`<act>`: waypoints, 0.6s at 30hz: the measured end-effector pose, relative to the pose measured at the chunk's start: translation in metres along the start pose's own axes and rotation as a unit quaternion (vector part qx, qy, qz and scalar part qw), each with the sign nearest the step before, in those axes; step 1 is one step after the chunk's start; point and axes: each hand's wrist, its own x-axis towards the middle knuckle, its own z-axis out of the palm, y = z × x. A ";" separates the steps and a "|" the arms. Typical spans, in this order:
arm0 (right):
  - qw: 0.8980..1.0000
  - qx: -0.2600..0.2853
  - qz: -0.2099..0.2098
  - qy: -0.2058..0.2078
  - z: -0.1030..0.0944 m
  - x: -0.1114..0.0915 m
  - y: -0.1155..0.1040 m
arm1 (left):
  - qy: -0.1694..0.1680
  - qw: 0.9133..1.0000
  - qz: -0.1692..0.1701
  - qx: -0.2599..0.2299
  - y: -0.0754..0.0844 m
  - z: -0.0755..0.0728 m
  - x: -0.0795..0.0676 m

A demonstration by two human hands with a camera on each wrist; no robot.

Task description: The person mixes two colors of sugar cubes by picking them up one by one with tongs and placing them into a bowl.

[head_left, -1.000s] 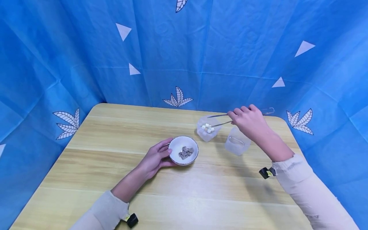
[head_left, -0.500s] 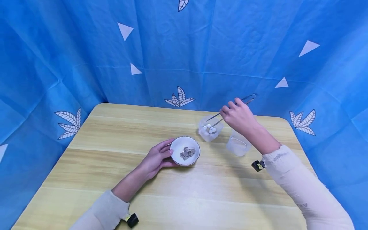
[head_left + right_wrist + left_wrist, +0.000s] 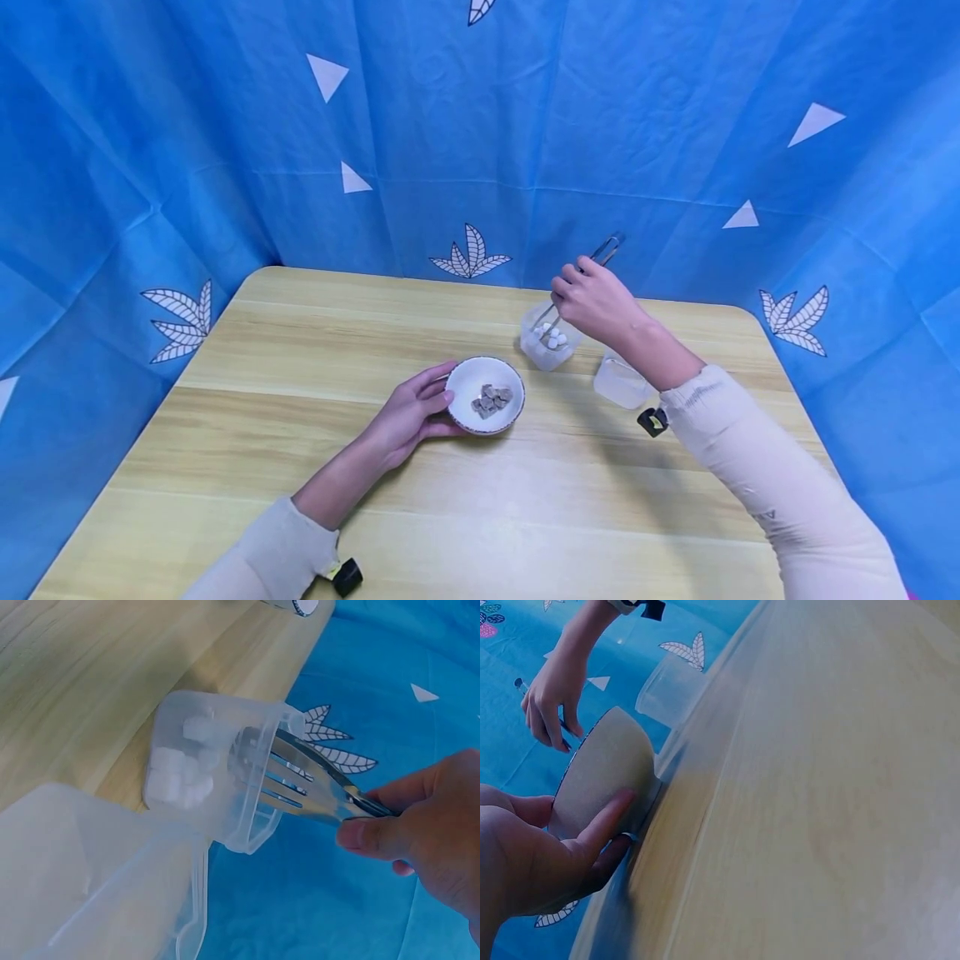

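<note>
My left hand [image 3: 408, 417] holds a white bowl [image 3: 467, 383] at its left side, thumb at the rim and fingers around the outer wall. Several grey-brown chunks [image 3: 491, 402] lie inside it. My right hand [image 3: 596, 302] grips metal tongs [image 3: 328, 793] with slotted ends. Their tips reach down into a clear plastic container [image 3: 266, 712] that contains several white cubes [image 3: 176, 772]. In the right wrist view the tong tips are beside the cubes, blurred through the plastic wall.
A second clear plastic container [image 3: 619, 390] stands right of the first, partly under my right forearm. The wooden table [image 3: 337, 333] ends at a blue curtain [image 3: 420, 100] with leaf and triangle prints, close behind the containers.
My right hand has moved left, turning the tongs steeper and lowering the tips among the white cubes. The tong arms have come closer together. The left hand and bowl stay nearly still.
</note>
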 end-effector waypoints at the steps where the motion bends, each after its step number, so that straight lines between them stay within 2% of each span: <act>1: 1.000 0.000 -0.002 -0.003 0.000 0.001 0.000 | 0.000 1.000 0.001 0.000 0.000 0.000 0.000; 10: 0.999 0.008 -0.011 -0.044 0.004 0.005 -0.006 | -0.002 1.000 0.003 -0.002 -0.001 -0.001 0.000; 18: 0.998 -0.001 -0.014 -0.059 0.005 0.008 -0.009 | -0.005 1.000 0.002 -0.002 0.000 -0.001 0.000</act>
